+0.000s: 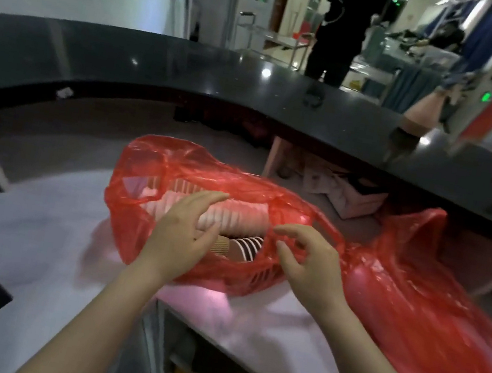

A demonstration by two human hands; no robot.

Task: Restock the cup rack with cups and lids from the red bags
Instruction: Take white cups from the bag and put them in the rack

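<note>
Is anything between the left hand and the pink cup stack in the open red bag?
Nothing visible. The left hand reaches through the mouth of the red bag, its fingers already over the pink cup stack. The right hand is at the bag's right edge, clear of the stack.

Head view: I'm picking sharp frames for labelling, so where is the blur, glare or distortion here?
Head view: the second red bag at right is smeared by motion blur; the open red bag and both hands, left hand and right hand, are fairly sharp; the black counter bends from wide-angle distortion and carries small glare spots; the background is dim and soft.
</note>
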